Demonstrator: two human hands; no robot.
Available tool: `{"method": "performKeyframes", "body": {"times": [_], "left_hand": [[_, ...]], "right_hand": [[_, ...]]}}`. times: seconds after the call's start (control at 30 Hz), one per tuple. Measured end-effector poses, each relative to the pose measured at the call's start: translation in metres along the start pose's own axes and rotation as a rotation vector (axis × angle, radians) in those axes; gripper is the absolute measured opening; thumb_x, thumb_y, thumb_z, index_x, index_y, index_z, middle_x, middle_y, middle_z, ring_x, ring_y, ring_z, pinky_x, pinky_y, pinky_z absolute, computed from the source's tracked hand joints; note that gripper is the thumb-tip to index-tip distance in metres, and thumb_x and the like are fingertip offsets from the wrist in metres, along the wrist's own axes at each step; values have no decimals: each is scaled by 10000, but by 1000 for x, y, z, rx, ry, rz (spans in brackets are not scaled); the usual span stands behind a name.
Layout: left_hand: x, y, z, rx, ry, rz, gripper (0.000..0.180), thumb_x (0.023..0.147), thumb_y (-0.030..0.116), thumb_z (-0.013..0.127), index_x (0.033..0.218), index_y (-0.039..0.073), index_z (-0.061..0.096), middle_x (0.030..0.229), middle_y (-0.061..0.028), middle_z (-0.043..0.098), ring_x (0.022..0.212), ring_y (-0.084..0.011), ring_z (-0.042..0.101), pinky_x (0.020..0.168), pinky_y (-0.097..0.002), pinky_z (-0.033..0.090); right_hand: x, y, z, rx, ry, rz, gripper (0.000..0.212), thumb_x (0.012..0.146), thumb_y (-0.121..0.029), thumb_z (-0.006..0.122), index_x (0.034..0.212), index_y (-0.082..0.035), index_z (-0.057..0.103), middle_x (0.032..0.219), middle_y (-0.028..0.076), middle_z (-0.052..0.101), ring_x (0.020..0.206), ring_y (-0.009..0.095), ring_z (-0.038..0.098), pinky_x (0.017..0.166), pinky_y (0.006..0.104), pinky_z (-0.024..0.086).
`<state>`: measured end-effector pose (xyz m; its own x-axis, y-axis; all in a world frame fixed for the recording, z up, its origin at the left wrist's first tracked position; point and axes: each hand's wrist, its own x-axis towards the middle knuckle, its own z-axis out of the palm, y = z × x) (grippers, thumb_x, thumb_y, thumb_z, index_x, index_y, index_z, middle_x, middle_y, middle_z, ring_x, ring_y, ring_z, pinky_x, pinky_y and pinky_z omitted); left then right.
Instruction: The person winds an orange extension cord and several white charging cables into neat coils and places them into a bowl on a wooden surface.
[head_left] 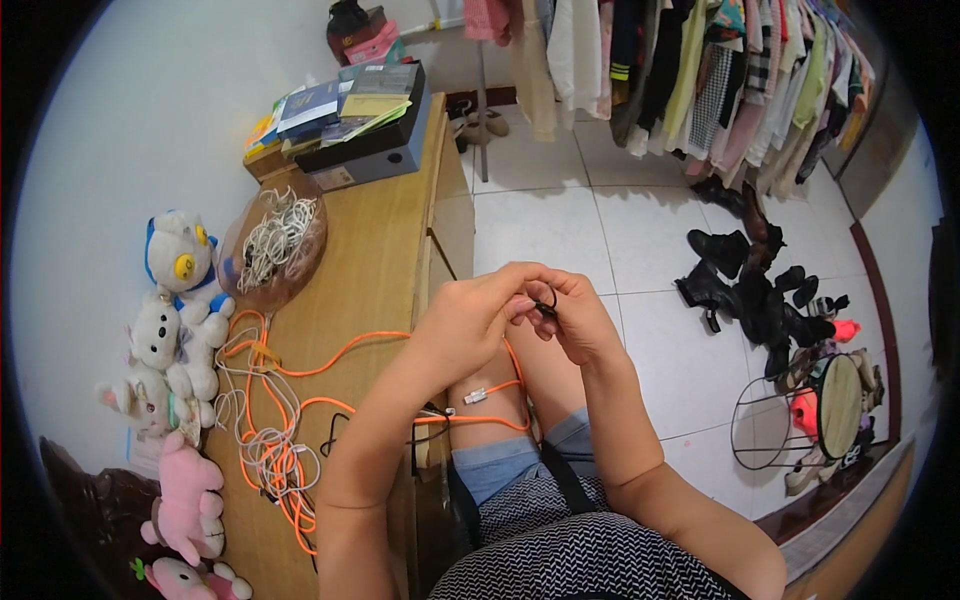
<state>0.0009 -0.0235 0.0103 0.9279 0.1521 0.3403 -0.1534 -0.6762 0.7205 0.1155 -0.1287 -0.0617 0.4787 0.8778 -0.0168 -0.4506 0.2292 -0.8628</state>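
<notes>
My left hand point(470, 312) and my right hand point(578, 318) meet above my lap, fingers closed together. Between their fingertips is a thin black cord point(546, 308), bent into a small loop and mostly hidden by the fingers. Below the hands, an orange cable point(480, 420) runs from the table across my thighs. Its white USB plug point(476, 397) rests over my left thigh. More of the orange cable lies on the table in loose loops, tangled with white cables point(275, 450). A black cable point(335, 432) lies partly under my left forearm.
On the wooden table point(375, 250) stand a clear bag of white cables point(280, 240) and a box of books point(365, 130). Plush toys point(175, 330) line the wall. Rightward are shoes point(750, 290), a round wire-framed stool point(836, 408) and hanging clothes point(700, 80).
</notes>
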Motion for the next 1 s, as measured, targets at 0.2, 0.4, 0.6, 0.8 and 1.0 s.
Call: {"method": "performKeyframes", "body": {"times": [0.2,0.4,0.6,0.8,1.0], "left_hand": [[0,-19,3,-289,366,-124,102,858,-11,498,946,39,511,739,-135,606,666,-224,632,588,-307,484],[1,-26,-3,498,448,25,98,828,42,567,917,72,541,721,-101,620,602,-287,606,518,-345,464],[1,-17,-6,472,290,131,152,759,-63,552,850,49,599,774,-88,615,670,-222,629,559,-292,486],[1,-19,-1,145,371,162,236,681,-140,539,837,24,609,790,-97,612,654,-217,605,560,-279,492],[0,-17,5,325,398,270,158,692,-35,607,820,56,619,832,-61,615,671,-225,603,557,-298,483]], "right_hand": [[7,16,4,228,-110,-19,224,931,-211,521,1003,-17,606,706,-2,552,567,75,469,499,203,387],[-18,-2,44,-850,217,-658,177,770,-23,657,942,9,627,780,101,596,627,209,564,578,277,465],[-21,-16,30,-470,191,-686,148,761,20,670,903,4,634,808,59,607,701,133,576,609,243,464],[-20,-14,15,-14,56,-404,128,845,-89,617,854,33,653,637,36,586,563,64,511,496,169,379],[-16,-10,14,11,-11,-100,155,834,-137,630,781,6,659,582,31,577,477,59,482,429,184,361]]}}
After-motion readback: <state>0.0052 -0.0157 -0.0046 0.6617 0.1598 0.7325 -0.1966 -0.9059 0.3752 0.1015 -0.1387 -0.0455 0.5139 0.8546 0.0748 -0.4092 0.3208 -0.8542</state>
